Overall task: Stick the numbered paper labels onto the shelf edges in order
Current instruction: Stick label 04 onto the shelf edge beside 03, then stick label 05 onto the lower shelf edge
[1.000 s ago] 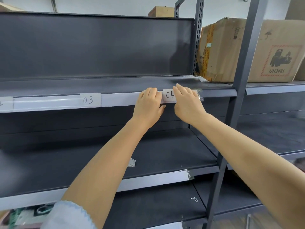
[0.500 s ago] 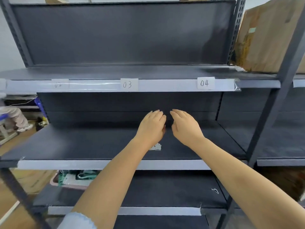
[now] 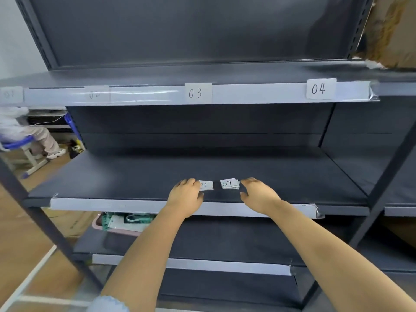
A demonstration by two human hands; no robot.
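A dark rack (image 3: 202, 37) is filling the view, its upper shelf edge (image 3: 258, 93) running across as a pale strip. Four labels are sitting on that strip in order from left to right: a faint 01 (image 3: 10, 94), a faint 02 (image 3: 94, 95), a clear 03 (image 3: 195, 93) and a clear 04 (image 3: 318, 88) near the strip's right end. A cardboard box (image 3: 391, 30) is standing on the next bay's top shelf at the right. The middle shelf (image 3: 135, 176) is lying below, its own front edge (image 3: 112, 204) showing bare of labels. Under it, a pink tray (image 3: 112, 228) of packaged goods is resting on a lower shelf (image 3: 225, 239). At far left, beyond the rack, a person (image 3: 27, 131) is sitting on a stool.

Both forearms are reaching in over the middle shelf. The left hand (image 3: 185, 195) is lying knuckles up, fingers curling down, its fingertips touching or overlapping the left end of the 05 label (image 3: 206, 185); whether it is actually pinching the paper cannot be told. The right hand (image 3: 258, 194) is hovering just beside a small stack (image 3: 230, 184) of labels, top sheet seemingly reading 08 upside down, fingers loosely spread and holding nothing. The 05 label and the stack are lying side by side on the shelf, slightly apart, between the two hands.
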